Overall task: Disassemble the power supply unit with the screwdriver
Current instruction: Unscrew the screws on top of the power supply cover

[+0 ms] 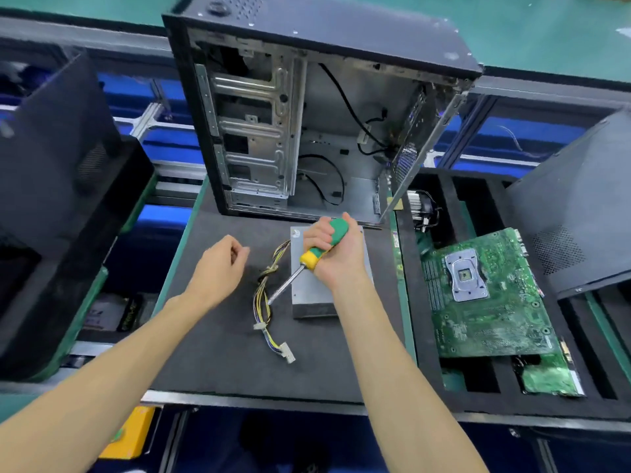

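Observation:
A grey metal power supply unit [312,295] lies flat on the dark foam mat [218,353] in the middle. Its yellow and black cable bundle [264,302] trails off its left side and ends in white plugs. My right hand [336,254] grips the green and yellow handle of a screwdriver [319,245] above the unit. The steel shaft slants down and left, with its tip near the unit's left edge by the cables. My left hand [220,268] hovers over the mat left of the cables, its fingers loosely curled and holding nothing.
An open, stripped computer case [307,114] stands just behind the unit. On the right a green motherboard [485,295] and a cooler [421,204] lie on a slotted black foam tray. Dark case panels lean at the far left [58,158] and far right [580,206].

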{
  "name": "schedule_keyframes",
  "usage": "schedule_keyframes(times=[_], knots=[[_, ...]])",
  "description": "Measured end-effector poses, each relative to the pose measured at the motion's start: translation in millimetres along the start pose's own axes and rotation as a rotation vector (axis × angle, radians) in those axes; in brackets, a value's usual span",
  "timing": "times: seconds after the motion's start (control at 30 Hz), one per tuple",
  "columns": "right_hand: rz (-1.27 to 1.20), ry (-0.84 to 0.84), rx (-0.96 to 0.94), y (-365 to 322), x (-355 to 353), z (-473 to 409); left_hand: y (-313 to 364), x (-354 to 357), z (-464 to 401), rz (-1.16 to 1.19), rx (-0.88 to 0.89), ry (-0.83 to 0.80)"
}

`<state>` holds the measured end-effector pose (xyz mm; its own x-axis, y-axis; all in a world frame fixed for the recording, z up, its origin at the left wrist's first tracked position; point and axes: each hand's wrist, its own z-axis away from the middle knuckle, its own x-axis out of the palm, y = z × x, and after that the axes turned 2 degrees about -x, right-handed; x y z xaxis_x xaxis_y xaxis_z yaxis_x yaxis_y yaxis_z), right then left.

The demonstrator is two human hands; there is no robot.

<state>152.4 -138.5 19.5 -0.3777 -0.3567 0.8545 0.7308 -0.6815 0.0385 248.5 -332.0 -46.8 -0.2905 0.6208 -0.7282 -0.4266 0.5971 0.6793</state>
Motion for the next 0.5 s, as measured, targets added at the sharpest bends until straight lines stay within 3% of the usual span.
schedule_keyframes(times=[0.1,0.27,0.5], knots=[[0.019,0.001,0.026,12,3,-11,-28,0,-2,-0.132,-0.024,-0.068],[0.024,0.021,0.032,11,0,-22,-42,4,-8,-0.264,0.099,-0.189],[0.037,0.041,-0.031,-17,3,-13,-8,-16,-36,0.007,-0.025,-0.062]])
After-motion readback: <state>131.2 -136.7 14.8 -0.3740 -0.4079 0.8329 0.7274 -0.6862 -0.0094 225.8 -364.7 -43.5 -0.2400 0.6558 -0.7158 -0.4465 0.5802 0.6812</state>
